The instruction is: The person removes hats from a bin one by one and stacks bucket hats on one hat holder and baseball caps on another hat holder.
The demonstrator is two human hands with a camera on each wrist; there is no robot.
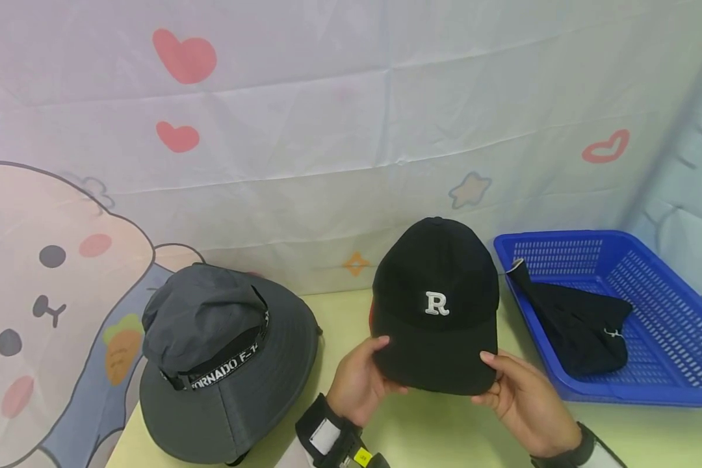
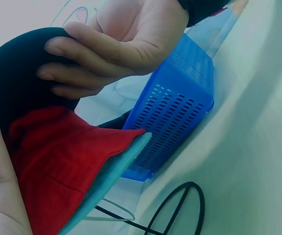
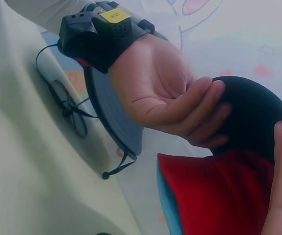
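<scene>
Gripping the black cap (image 1: 435,312) by its brim with my left hand (image 1: 359,380) and right hand (image 1: 520,400), above the pale green table (image 1: 439,432) | grey bucket hat (image 1: 225,361) lying left | blue basket (image 1: 667,338) sitting right | cartoon backdrop (image 1: 327,130) hanging behind.

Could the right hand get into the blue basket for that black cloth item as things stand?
Probably yes, once it lets go: the right hand grips the black cap's brim, but the blue basket sits open-topped just beside it, with nothing between it and the black item.

Black cap (image 1: 435,305): white "R". Grey hat (image 1: 225,361) band: "ORNADO F".
</scene>
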